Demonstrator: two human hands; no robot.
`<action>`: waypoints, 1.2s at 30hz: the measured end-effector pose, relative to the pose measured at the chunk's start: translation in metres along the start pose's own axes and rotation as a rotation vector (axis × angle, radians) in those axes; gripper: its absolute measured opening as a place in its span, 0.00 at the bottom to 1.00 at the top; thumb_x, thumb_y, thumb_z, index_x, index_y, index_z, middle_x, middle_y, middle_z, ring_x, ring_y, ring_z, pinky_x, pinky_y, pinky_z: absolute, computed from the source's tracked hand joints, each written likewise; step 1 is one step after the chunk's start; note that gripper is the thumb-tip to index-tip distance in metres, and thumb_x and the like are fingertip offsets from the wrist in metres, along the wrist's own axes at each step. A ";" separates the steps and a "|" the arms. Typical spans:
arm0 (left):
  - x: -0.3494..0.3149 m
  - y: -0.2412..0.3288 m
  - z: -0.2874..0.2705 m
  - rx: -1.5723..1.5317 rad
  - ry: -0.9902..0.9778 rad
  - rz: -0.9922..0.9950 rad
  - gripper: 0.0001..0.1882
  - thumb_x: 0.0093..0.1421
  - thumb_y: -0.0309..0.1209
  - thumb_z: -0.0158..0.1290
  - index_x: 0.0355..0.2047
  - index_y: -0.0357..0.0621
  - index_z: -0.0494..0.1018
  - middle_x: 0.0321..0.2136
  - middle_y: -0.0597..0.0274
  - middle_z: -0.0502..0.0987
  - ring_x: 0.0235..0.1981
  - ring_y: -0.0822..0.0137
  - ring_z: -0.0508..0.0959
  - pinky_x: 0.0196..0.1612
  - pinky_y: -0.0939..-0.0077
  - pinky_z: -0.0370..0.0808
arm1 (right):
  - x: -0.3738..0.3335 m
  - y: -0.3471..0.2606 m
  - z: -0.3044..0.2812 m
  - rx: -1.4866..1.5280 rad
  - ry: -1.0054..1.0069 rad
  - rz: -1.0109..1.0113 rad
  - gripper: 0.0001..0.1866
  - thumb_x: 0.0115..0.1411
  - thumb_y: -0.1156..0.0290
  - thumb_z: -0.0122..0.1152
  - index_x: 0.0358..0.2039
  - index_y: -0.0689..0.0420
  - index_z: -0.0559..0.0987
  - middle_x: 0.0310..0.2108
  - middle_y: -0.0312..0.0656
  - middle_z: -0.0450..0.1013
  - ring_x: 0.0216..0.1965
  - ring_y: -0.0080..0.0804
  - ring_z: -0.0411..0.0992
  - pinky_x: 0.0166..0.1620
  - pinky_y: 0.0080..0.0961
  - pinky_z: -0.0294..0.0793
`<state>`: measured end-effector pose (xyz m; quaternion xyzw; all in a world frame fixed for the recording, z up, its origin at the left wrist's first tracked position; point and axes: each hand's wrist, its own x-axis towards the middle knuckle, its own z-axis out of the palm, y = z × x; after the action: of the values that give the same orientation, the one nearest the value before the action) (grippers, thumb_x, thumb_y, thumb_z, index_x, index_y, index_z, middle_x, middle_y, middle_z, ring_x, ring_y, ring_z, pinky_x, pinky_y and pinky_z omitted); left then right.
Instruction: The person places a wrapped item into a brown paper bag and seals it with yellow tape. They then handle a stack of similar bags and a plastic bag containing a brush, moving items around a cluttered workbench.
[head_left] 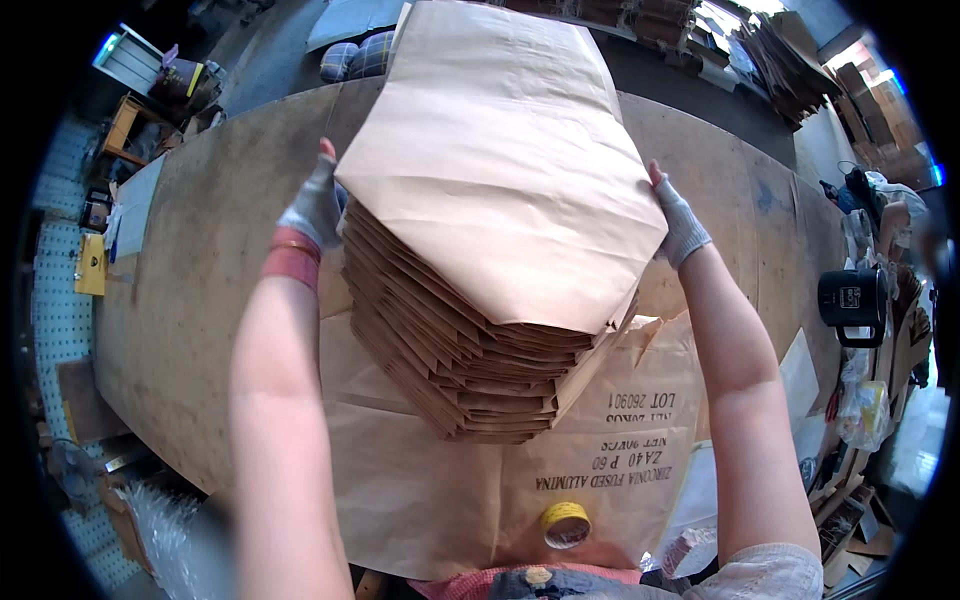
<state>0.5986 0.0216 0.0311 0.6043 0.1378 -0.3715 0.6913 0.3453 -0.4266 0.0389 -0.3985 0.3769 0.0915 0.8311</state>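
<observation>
Stack [500, 170] of brown paper stands in front of us, in the middle of the surface [220, 250], its layers uneven along the near side. Its top sheet is cut off by the upper edge of the view, and we cannot see the far side at all. Our left hand [313, 205] touches its left edge and our right hand [682, 222] its right, both in pale fingerless gloves; some fingers are out of sight behind the paper, so we cannot tell whether they grip or only press. Under the near end lies a printed sheet [420, 480], torn at its upper right; stack and left forearm hide parts of it. A roll of yellow tape [566, 525] sits near its lower edge, close to our body.

Beyond the surface, a plaid cushion [360, 57] is half covered by the paper. At right we see a dark mug [853, 305] and, below it, a clear bag [862, 415] whose contents are hard to make out. Plastic wrap [165, 530] blurs at lower left.
</observation>
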 end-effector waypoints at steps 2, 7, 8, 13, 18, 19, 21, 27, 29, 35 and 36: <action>0.007 0.009 0.002 0.049 -0.010 0.042 0.32 0.65 0.56 0.47 0.60 0.46 0.68 0.59 0.58 0.72 0.59 0.60 0.71 0.61 0.61 0.69 | 0.004 0.002 0.000 0.007 0.012 0.042 0.29 0.54 0.50 0.70 0.49 0.58 0.77 0.46 0.42 0.78 0.42 0.34 0.79 0.48 0.37 0.79; 0.007 0.009 0.002 0.093 -0.006 0.073 0.32 0.65 0.55 0.47 0.60 0.45 0.68 0.59 0.57 0.71 0.59 0.60 0.71 0.61 0.62 0.69 | 0.000 0.011 0.002 -0.098 0.009 0.098 0.17 0.57 0.61 0.68 0.42 0.59 0.82 0.40 0.41 0.80 0.39 0.29 0.79 0.45 0.28 0.80; 0.008 0.010 0.002 0.098 -0.007 0.078 0.32 0.65 0.55 0.47 0.60 0.45 0.68 0.59 0.57 0.71 0.59 0.60 0.71 0.61 0.62 0.69 | 0.003 0.014 -0.002 -0.107 0.022 0.083 0.16 0.57 0.62 0.67 0.41 0.59 0.82 0.40 0.41 0.79 0.39 0.28 0.78 0.45 0.27 0.79; 0.016 0.027 -0.001 0.136 -0.018 0.104 0.32 0.66 0.55 0.47 0.61 0.45 0.67 0.59 0.57 0.71 0.59 0.60 0.70 0.61 0.62 0.68 | -0.012 0.008 0.017 -0.250 0.085 0.111 0.13 0.59 0.64 0.65 0.40 0.59 0.84 0.40 0.40 0.80 0.40 0.26 0.77 0.46 0.25 0.78; 0.019 0.024 -0.009 0.148 -0.010 0.123 0.32 0.66 0.54 0.47 0.61 0.44 0.67 0.59 0.57 0.71 0.59 0.61 0.70 0.61 0.62 0.68 | 0.007 0.019 -0.007 -0.206 -0.044 0.005 0.13 0.59 0.66 0.64 0.41 0.60 0.83 0.40 0.41 0.80 0.41 0.27 0.77 0.49 0.22 0.76; 0.018 0.025 -0.013 0.146 -0.004 0.131 0.32 0.66 0.54 0.47 0.61 0.44 0.67 0.59 0.56 0.70 0.59 0.61 0.70 0.61 0.62 0.68 | 0.006 0.017 0.000 -0.194 -0.043 0.007 0.12 0.60 0.67 0.64 0.40 0.60 0.83 0.40 0.41 0.80 0.41 0.26 0.77 0.49 0.22 0.75; 0.013 0.018 -0.016 0.148 0.006 0.129 0.32 0.66 0.54 0.47 0.61 0.43 0.67 0.59 0.56 0.70 0.59 0.61 0.70 0.61 0.63 0.68 | -0.002 0.020 0.007 -0.190 -0.022 -0.023 0.12 0.61 0.68 0.63 0.40 0.61 0.83 0.39 0.40 0.80 0.40 0.25 0.77 0.47 0.21 0.76; 0.005 0.005 -0.018 0.162 0.018 0.137 0.32 0.66 0.54 0.47 0.61 0.43 0.67 0.59 0.56 0.70 0.59 0.61 0.69 0.61 0.63 0.67 | -0.006 0.023 0.008 -0.150 -0.008 -0.083 0.09 0.61 0.68 0.65 0.37 0.60 0.83 0.36 0.38 0.80 0.38 0.24 0.78 0.43 0.22 0.78; 0.002 0.002 -0.021 0.161 0.023 0.137 0.32 0.66 0.53 0.47 0.61 0.42 0.66 0.59 0.56 0.70 0.60 0.61 0.69 0.61 0.63 0.67 | -0.013 0.025 0.018 -0.161 0.048 -0.100 0.08 0.59 0.68 0.66 0.36 0.58 0.83 0.36 0.38 0.80 0.36 0.23 0.77 0.41 0.22 0.78; -0.004 -0.002 -0.022 0.175 0.028 0.150 0.32 0.67 0.53 0.46 0.61 0.42 0.66 0.59 0.55 0.69 0.60 0.61 0.69 0.61 0.64 0.67 | -0.018 0.028 0.018 -0.299 0.084 -0.145 0.13 0.56 0.63 0.70 0.36 0.59 0.83 0.34 0.34 0.80 0.34 0.19 0.75 0.39 0.19 0.76; -0.005 -0.002 -0.022 0.176 0.030 0.148 0.32 0.67 0.53 0.46 0.61 0.41 0.66 0.59 0.55 0.69 0.60 0.61 0.69 0.61 0.64 0.67 | -0.019 0.029 0.019 -0.322 0.079 -0.165 0.13 0.57 0.63 0.70 0.36 0.58 0.84 0.35 0.34 0.80 0.34 0.18 0.75 0.39 0.18 0.75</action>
<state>0.5997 0.0441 0.0281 0.6765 0.0700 -0.3208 0.6592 0.3294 -0.3907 0.0427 -0.5593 0.3556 0.0663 0.7459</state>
